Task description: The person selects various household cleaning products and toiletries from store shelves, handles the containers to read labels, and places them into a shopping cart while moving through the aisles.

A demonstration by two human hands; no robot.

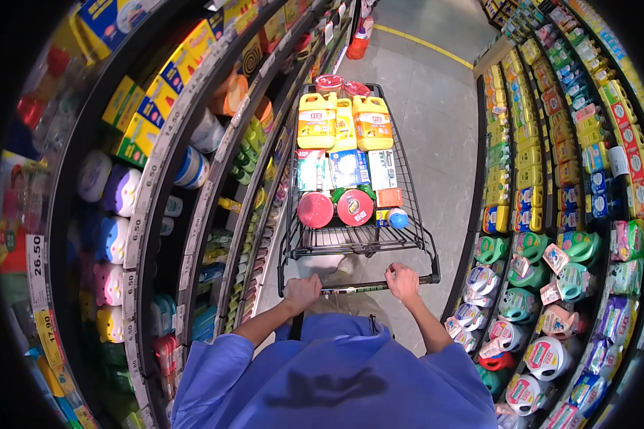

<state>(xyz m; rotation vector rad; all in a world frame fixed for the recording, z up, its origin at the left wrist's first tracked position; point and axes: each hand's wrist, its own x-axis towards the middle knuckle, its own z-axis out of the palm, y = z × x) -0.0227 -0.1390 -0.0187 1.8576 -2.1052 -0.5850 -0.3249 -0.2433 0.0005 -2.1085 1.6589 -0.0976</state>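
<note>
Both hands grip the handlebar (362, 288) of a black wire shopping cart (416, 206): my left hand (302, 292) near its left end, my right hand (402, 282) towards its right end. Yellow jugs with orange labels, one of them a jug (317, 122) at the left, stand in the far half of the basket. Closer to me are boxes, including a blue and white box (350, 168) in the middle. Two tubs with red lids, among them a red-lidded tub (355, 208), sit at the near end beside a blue-capped container (397, 218). More red-lidded tubs (329, 82) are at the front.
A shelf rack (161, 139) with price strips runs close along the left, holding boxes and animal-shaped containers (112, 240). On the right, shelves carry yellow jugs (528, 158) and detergent bottles (547, 358). Grey tiled floor (434, 107) lies between, crossed by a yellow line (424, 43) farther on.
</note>
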